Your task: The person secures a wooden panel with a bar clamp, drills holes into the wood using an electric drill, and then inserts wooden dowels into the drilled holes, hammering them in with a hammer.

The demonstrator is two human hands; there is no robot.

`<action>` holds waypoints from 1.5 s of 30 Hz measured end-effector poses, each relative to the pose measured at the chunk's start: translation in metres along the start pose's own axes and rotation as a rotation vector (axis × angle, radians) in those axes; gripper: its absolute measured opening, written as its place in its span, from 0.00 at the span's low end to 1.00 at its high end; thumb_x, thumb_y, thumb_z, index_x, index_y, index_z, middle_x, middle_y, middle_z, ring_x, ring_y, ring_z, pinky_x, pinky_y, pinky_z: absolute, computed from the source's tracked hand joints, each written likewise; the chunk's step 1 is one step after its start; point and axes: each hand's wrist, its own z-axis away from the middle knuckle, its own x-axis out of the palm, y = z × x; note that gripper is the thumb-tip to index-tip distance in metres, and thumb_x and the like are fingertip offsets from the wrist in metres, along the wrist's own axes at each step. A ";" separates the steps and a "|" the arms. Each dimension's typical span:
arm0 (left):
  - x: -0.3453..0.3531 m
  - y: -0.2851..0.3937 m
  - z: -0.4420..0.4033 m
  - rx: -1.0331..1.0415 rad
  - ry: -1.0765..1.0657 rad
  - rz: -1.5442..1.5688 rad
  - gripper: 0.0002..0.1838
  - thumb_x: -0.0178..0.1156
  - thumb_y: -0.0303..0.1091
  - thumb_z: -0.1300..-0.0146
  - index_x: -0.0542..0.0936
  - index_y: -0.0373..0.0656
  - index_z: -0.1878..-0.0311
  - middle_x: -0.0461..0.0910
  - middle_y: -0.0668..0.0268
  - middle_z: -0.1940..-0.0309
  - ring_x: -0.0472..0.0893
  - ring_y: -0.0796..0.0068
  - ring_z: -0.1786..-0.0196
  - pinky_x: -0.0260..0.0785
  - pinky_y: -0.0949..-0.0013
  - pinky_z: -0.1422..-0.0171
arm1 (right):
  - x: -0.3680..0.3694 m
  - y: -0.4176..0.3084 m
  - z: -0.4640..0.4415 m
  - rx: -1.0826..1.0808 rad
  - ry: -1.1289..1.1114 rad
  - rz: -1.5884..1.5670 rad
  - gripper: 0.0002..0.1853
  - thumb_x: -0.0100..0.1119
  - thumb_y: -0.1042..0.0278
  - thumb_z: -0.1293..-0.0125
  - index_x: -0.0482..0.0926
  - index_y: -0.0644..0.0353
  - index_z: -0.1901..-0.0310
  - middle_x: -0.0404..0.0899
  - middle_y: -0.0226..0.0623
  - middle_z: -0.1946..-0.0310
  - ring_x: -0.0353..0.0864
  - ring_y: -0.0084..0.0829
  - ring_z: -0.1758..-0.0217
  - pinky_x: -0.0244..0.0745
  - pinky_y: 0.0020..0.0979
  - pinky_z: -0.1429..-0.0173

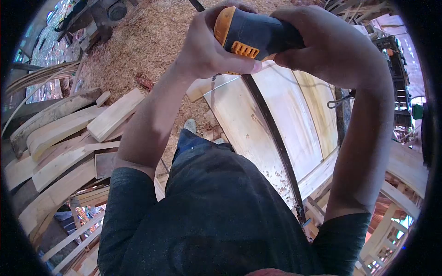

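An orange-and-black power tool [262,33] with slotted orange vents is held up in front of me, above the boards. My left hand [202,50] is closed around its orange end, thumb along the underside near the vents. Wrapped over the black body at the other end is my right hand [317,48]. The tool's working face is turned away, so its exact kind is hidden. Below it lie wide pale boards [285,110] side by side, with a long dark metal bar [271,124] running across them. Wood chips are scattered on the near part of the boards.
Cut planks and curved timber pieces [64,142] are piled on my left. Shavings [133,41] cover the floor ahead. A dark machine part [101,18] stands at the upper left. More lumber [405,170] lies at the right. A bent metal hook [338,102] juts out beside my right forearm.
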 end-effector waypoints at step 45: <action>0.003 -0.033 0.013 0.062 0.025 0.346 0.47 0.88 0.28 0.64 0.74 0.42 0.36 0.82 0.59 0.42 0.84 0.68 0.41 0.81 0.59 0.37 | -0.010 -0.006 -0.027 0.123 -0.240 -0.048 0.14 0.64 0.65 0.33 0.81 0.60 0.49 0.86 0.42 0.61 0.87 0.38 0.57 0.83 0.40 0.47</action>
